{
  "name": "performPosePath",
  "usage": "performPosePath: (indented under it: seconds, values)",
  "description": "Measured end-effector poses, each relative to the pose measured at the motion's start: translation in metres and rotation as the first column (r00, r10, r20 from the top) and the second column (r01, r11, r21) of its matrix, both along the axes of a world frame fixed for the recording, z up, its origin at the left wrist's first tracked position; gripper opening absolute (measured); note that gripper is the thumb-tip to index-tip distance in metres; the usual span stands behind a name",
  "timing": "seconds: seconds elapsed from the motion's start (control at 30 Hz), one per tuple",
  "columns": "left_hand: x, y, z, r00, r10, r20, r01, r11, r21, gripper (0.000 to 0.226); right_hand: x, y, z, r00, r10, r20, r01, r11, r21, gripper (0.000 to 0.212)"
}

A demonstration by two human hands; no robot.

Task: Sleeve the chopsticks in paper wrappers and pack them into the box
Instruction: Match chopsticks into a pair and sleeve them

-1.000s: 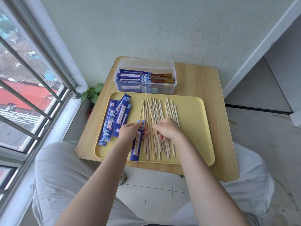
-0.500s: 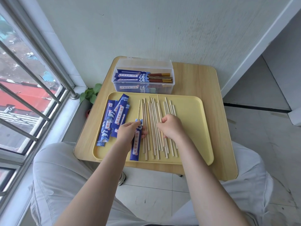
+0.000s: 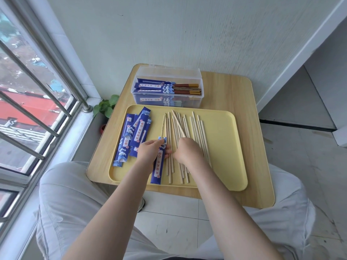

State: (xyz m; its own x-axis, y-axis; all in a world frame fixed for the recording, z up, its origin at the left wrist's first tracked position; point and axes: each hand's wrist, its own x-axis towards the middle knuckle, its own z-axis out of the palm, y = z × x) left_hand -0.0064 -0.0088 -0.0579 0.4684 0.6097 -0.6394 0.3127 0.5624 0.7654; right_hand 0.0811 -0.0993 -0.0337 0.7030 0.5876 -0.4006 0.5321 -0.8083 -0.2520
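Gripping a blue wrapper (image 3: 159,162), the left hand (image 3: 148,152); right hand (image 3: 185,152) fingers curl onto loose chopsticks (image 3: 195,128) beside spare wrappers (image 3: 131,136).

My right hand (image 3: 185,150) has tipped one chopstick (image 3: 178,123) slantwise across the row again, after laying it straight.

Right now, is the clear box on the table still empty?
No, the clear box already holds several chopsticks in blue wrappers, with their brown ends sticking out.
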Motion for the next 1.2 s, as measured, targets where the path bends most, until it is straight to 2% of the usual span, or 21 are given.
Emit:
performPosePath:
  seconds: [0.07,0.2,0.27,0.37,0.43,0.5,0.57,0.63,0.7,0.77,0.83,0.93,1.03,1.13,1.2]
  values:
    - [0.000,-0.001,0.000,1.000,0.000,0.001,0.000,1.000,0.001,0.019,-0.001,0.002,0.002,0.998,0.027,0.061,-0.025,0.999,-0.036,0.003]
    - [0.000,-0.001,0.002,1.000,-0.003,-0.014,0.004,1.000,0.006,0.018,-0.002,0.004,0.000,0.995,0.037,0.094,-0.034,0.999,-0.037,0.010]
    - [0.000,-0.001,0.002,1.000,-0.006,-0.026,0.006,1.000,0.014,0.019,-0.003,0.005,-0.001,0.997,-0.005,0.082,0.006,1.000,-0.016,0.022]
    - [0.000,-0.001,0.002,0.999,-0.007,-0.051,0.009,1.000,0.024,0.019,-0.003,0.003,-0.001,0.997,-0.076,-0.004,0.076,0.996,0.055,0.043]
    - [0.000,0.000,0.002,0.999,-0.013,-0.049,0.013,1.000,0.017,0.021,0.002,-0.002,0.003,0.981,-0.152,-0.122,0.169,0.976,0.138,0.042]
    - [0.001,0.000,0.002,0.999,-0.019,-0.037,0.020,1.000,0.018,0.020,0.009,-0.008,0.004,0.951,-0.179,-0.250,0.236,0.947,0.220,0.030]
    - [0.001,-0.001,0.003,0.999,-0.015,-0.036,0.016,1.000,0.025,0.019,0.016,-0.016,0.008,0.895,-0.141,-0.423,0.293,0.901,0.319,0.019]
    - [0.001,-0.002,0.003,0.999,-0.010,-0.039,0.011,0.999,0.031,0.019,0.021,-0.024,0.016,0.799,-0.074,-0.596,0.387,0.822,0.417,0.030]
    - [0.001,-0.002,0.004,0.999,-0.008,-0.043,0.009,1.000,0.027,0.019,0.027,-0.029,0.026,0.681,0.018,-0.732,0.510,0.706,0.492,0.028]
    - [0.001,-0.002,0.005,0.999,0.001,-0.043,0.000,1.000,0.019,0.019,0.035,-0.032,0.032,0.559,0.135,-0.818,0.620,0.587,0.521,0.026]
    - [0.002,-0.003,0.007,0.999,0.005,-0.052,-0.004,1.000,0.023,0.019,0.041,-0.035,0.036,0.497,0.245,-0.832,0.676,0.492,0.548,0.021]
    - [0.002,-0.004,0.010,0.997,0.015,-0.074,-0.011,0.998,0.065,0.018,0.046,-0.037,0.040,0.523,0.303,-0.797,0.688,0.402,0.604,0.010]
    - [0.005,-0.002,0.018,0.998,0.065,0.004,-0.065,0.988,0.139,0.018,0.051,-0.037,0.040,0.601,0.234,-0.765,0.691,0.329,0.643,0.014]
    - [0.007,0.001,0.031,1.000,0.004,-0.026,0.005,0.952,0.306,0.020,0.055,-0.037,0.037,0.655,0.154,-0.740,0.670,0.335,0.663,0.018]
    - [0.007,0.002,0.037,0.994,-0.102,-0.038,0.108,0.929,0.354,0.021,0.056,-0.037,0.036,0.665,0.119,-0.737,0.667,0.349,0.658,0.019]
